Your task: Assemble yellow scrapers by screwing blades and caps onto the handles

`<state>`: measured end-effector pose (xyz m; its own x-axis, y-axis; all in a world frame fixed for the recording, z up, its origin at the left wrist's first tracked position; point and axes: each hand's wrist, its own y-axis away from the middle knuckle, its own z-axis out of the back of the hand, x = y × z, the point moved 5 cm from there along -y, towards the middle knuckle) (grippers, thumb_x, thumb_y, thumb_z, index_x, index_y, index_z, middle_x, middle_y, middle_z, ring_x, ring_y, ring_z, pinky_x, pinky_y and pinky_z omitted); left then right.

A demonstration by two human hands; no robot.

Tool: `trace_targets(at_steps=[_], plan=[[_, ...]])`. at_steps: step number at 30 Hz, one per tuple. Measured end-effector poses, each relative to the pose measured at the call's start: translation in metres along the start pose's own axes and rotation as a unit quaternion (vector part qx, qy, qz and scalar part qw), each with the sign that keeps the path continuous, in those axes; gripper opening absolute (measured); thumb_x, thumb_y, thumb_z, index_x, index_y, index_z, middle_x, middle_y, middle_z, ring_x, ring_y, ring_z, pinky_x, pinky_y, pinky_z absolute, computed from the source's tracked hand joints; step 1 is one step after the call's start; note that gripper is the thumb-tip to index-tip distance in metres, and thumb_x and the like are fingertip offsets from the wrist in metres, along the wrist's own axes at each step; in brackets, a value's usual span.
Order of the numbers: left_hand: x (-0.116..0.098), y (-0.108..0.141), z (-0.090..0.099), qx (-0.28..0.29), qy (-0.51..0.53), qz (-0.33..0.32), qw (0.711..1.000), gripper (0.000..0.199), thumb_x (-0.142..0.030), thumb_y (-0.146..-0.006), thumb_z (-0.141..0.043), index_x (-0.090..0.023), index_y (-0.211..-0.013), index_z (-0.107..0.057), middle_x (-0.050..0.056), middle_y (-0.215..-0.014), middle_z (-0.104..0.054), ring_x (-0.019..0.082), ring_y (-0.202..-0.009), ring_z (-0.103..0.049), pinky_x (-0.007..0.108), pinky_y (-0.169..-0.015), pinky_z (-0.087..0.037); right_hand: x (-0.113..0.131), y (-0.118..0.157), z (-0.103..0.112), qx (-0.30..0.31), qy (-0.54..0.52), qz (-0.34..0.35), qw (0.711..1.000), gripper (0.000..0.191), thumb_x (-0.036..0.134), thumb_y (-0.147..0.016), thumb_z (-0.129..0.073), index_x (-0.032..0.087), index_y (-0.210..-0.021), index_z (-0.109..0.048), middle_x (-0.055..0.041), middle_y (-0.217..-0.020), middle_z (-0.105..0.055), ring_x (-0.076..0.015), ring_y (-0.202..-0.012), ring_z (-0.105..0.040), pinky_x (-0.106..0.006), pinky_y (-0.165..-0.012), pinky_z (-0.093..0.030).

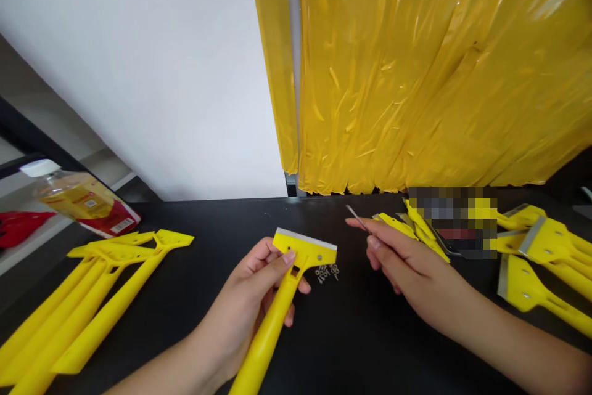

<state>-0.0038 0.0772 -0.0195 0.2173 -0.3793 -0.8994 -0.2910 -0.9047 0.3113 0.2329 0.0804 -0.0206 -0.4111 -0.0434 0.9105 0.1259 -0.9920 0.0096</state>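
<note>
At a black bench top (370, 352), a yellow strip curtain (439, 74) is hung beside a white wall (139, 74). Off the bench at far left, a tilted plastic bottle (83, 198) with a white cap is seen near a red cloth (23, 228).

Yellow scraper handles (92, 296) are laid overlapping on the left side of the bench; no blades are visible on them. Bladed scrapers (550, 247) are grouped on the right, well apart from the hands. More yellow parts (416, 225) lie just beyond the right hand, partly obscured by a pixelated patch, so their details cannot be told.

One scraper (277, 315) is held in the left hand (254, 296), with its steel-edged head pointed away from the person and raised off the bench. The left thumb (287, 257) is pressed on the head's near face, and the other fingers are curled behind, mostly hidden.

A thin steel shaft (356, 215) is pinched in the right hand (411, 265), between thumb and index finger. The remaining right fingers (377, 259) are loosely curled, close together.

A small cluster of screws (326, 272) lies on the bench just right of the scraper head, between the hands, touched by neither.
</note>
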Motion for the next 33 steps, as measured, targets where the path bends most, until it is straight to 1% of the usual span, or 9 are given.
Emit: trace_targets(at_steps=[2, 4, 6, 9, 13, 17, 21, 25, 33], plan=[[-0.002, -0.002, 0.004, -0.020, 0.004, -0.012, 1.000, 0.020, -0.039, -0.098, -0.069, -0.022, -0.101, -0.059, 0.003, -0.084, -0.073, 0.013, -0.064, -0.062, 0.020, -0.048, -0.052, -0.004, -0.003, 0.006, -0.029, 0.073, 0.000, 0.997, 0.035, 0.040, -0.105, -0.051, 0.035, -0.140, -0.052, -0.0002, -0.096, -0.061, -0.0214, -0.088, -0.059, -0.039, -0.083, -0.046], [-0.002, -0.002, 0.008, -0.040, 0.006, -0.022, 0.999, 0.020, -0.039, -0.097, -0.070, -0.023, -0.099, -0.059, 0.002, -0.089, -0.071, 0.013, -0.066, -0.062, 0.020, -0.049, -0.052, -0.006, -0.005, 0.010, -0.047, 0.070, 0.008, 0.996, 0.030, 0.033, -0.103, -0.053, 0.031, -0.132, -0.049, -0.0003, -0.097, -0.063, -0.0217, -0.091, -0.059, -0.038, -0.084, -0.045], [-0.001, -0.003, 0.010, -0.053, 0.007, -0.025, 0.998, 0.020, -0.039, -0.097, -0.070, -0.022, -0.097, -0.058, 0.001, -0.089, -0.069, 0.012, -0.066, -0.062, 0.021, -0.049, -0.052, -0.005, -0.007, 0.013, -0.055, 0.024, 0.025, 0.998, 0.021, 0.029, -0.103, -0.053, 0.030, -0.123, -0.047, 0.0003, -0.097, -0.064, -0.0202, -0.089, -0.058, -0.036, -0.081, -0.045], [0.000, -0.004, 0.012, -0.057, 0.009, -0.027, 0.998, 0.020, -0.039, -0.098, -0.070, -0.022, -0.097, -0.059, 0.002, -0.087, -0.068, 0.015, -0.072, -0.065, 0.021, -0.049, -0.053, -0.004, -0.008, 0.018, -0.056, -0.071, 0.042, 0.995, 0.011, 0.028, -0.102, -0.059, 0.028, -0.113, -0.054, 0.0001, -0.099, -0.067, -0.0174, -0.086, -0.059, -0.032, -0.080, -0.047], [0.001, -0.005, 0.011, -0.057, 0.010, -0.021, 0.998, 0.021, -0.039, -0.095, -0.073, -0.022, -0.096, -0.060, 0.002, -0.090, -0.068, 0.018, -0.080, -0.068, 0.022, -0.048, -0.054, -0.006, -0.005, 0.024, -0.068, -0.177, 0.032, 0.981, 0.019, 0.036, -0.096, -0.075, 0.026, -0.110, -0.068, 0.0003, -0.093, -0.070, -0.0158, -0.084, -0.062, -0.029, -0.081, -0.050], [0.003, -0.005, 0.012, -0.062, 0.009, -0.004, 0.998, 0.024, -0.039, -0.092, -0.077, -0.022, -0.093, -0.061, 0.002, -0.089, -0.068, 0.019, -0.079, -0.070, 0.022, -0.047, -0.055, -0.010, -0.006, 0.023, -0.095, -0.238, 0.042, 0.966, 0.022, 0.043, -0.094, -0.077, 0.026, -0.108, -0.076, -0.0002, -0.085, -0.070, -0.0153, -0.078, -0.061, -0.028, -0.075, -0.051], [0.003, -0.006, 0.015, -0.068, 0.010, -0.009, 0.998, 0.024, -0.040, -0.090, -0.079, -0.022, -0.090, -0.062, 0.002, -0.090, -0.067, 0.022, -0.084, -0.072, 0.023, -0.046, -0.056, -0.017, -0.013, 0.019, -0.121, -0.236, 0.032, 0.964, 0.027, 0.050, -0.094, -0.074, 0.024, -0.099, -0.077, -0.0012, -0.079, -0.068, -0.0155, -0.071, -0.060, -0.028, -0.068, -0.051], [0.003, -0.006, 0.014, -0.066, 0.006, -0.012, 0.998, 0.024, -0.040, -0.090, -0.079, -0.022, -0.091, -0.063, 0.001, -0.088, -0.065, 0.022, -0.083, -0.073, 0.023, -0.046, -0.056, -0.023, -0.020, 0.014, -0.113, -0.222, 0.026, 0.968, 0.033, 0.054, -0.093, -0.074, 0.022, -0.088, -0.075, -0.0001, -0.069, -0.063, -0.0147, -0.063, -0.057, -0.028, -0.061, -0.049], [0.003, -0.006, 0.012, -0.053, 0.006, -0.010, 0.999, 0.024, -0.040, -0.091, -0.079, -0.022, -0.089, -0.062, 0.001, -0.090, -0.067, 0.021, -0.082, -0.073, 0.023, -0.047, -0.056, -0.029, -0.023, 0.011, -0.102, -0.197, 0.025, 0.975, 0.037, 0.057, -0.092, -0.073, 0.021, -0.086, -0.073, 0.0014, -0.066, -0.062, -0.0145, -0.061, -0.057, -0.029, -0.061, -0.048]])
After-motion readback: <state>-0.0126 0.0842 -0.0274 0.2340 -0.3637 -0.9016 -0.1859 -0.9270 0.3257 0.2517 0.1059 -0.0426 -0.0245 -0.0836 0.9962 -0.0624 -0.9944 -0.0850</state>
